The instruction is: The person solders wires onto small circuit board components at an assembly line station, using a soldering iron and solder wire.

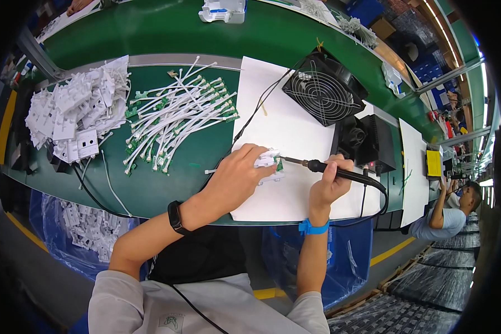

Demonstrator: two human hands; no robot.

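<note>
My left hand [238,177] is closed on a small white plastic housing [268,159] over the white sheet. A bit of green circuit board [279,165] shows at the housing's right edge. In my right hand [331,188] is a black soldering iron [344,173], gripped like a pen. Its metal tip points left and meets the housing beside the green board; whether it touches the board I cannot make out. From the iron's rear end a black cord loops down past my right wrist. Part of the housing is hidden behind my left fingers.
White plastic housings [83,106] are heaped at the left, beside a pile of white cables with green boards [178,117]. A black fan [324,92] and a black soldering station [376,145] stand at the back right. Blue-lined bins [345,261] sit below the table edge. A co-worker [442,214] is at far right.
</note>
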